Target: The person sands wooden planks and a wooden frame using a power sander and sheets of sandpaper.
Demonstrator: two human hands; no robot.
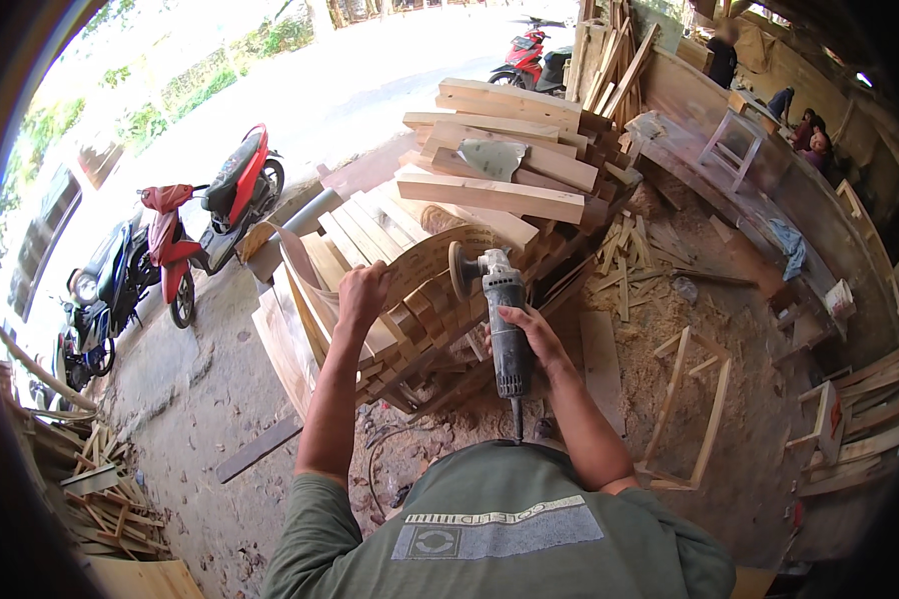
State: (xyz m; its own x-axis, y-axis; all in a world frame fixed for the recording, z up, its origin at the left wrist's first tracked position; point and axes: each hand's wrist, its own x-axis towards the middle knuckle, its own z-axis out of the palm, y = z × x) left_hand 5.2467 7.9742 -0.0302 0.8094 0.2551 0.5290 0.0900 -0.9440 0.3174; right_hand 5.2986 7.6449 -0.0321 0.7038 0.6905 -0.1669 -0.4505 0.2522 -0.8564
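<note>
Above my green shirt [559, 479], my right hand [535, 335] wraps firmly around the body of a grey angle grinder [505, 309], held upright with its cord trailing down toward me. My left hand [362, 292] is curled, pinching the edge of a curved brown strip [435, 257] with printing on its face. The grinder's round disc [459, 270] is right by the strip's right-hand part; I cannot tell whether the two touch. Both are at the near side of a large stack of pale lumber [489, 195].

On the ground, a dark plank [258, 449] lies to the left and a slim wooden frame [711, 421] to the right. Past the stack's left side stand a red motorbike [173, 245] and a darker one [115, 270]; another red motorbike [525, 55] is parked beyond the lumber. At far right, a person in a dark top [721, 60] is behind a long curving bench [769, 232].
</note>
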